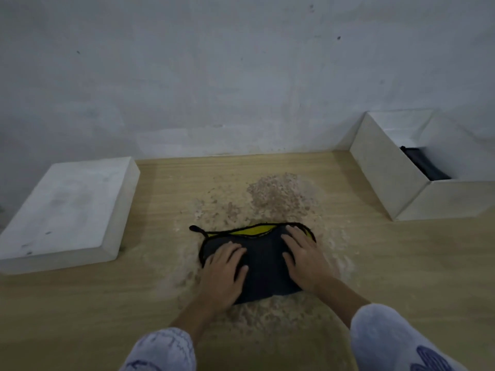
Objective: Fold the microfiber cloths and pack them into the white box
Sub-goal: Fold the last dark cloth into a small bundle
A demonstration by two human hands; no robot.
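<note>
Currently both hands, left hand point(224, 271) and right hand point(304, 259), press flat and open on a dark folded cloth point(261, 266) mid-surface; smoothing outward evenly should crease it before packing into the white box point(401, 180) far right.

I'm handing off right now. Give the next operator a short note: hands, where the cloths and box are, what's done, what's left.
Left hand: flat, fingers straight, pressing the left part of the dark cloth.
Right hand: flat, pressing its right part.
The cloth lies folded on the wooden table, its yellow inner side showing at the far edge.
The white box stands open at the far right with at least one dark cloth already inside. The white lid lies at the left.
Done: one cloth packed, this one partly folded.
Left: finish the fold, then place the cloth in the box.
</note>
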